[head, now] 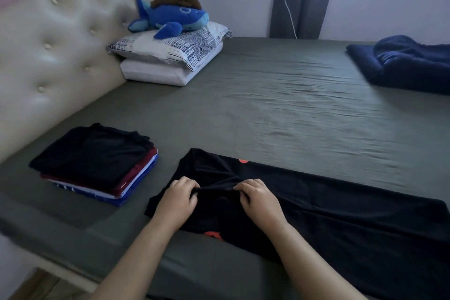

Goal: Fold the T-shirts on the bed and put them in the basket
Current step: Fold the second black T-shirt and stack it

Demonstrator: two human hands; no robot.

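Pinching a ridge of cloth between them, the left hand (179, 196) and right hand (255, 196) each have their fingers curled tight on the black T-shirt (341, 221), the grip of both closed on a raised fold near its left end. The shirt lies in a long band across the near edge of the bed (292, 109), running from the hands out to the right, with small red-orange marks showing at its far and near edges. Just left of it, apart from the shirt, sits a pile of folded T-shirts (95, 163): a black one on top, then dark red, white and blue beneath. Farther off on the grey-green sheet, at the far right, lies a rumpled dark blue blanket (404, 66). At the far left, against the padded headboard (48, 51), two stacked pillows (170, 56) carry a blue plush whale (170, 18) with something brown on its back.
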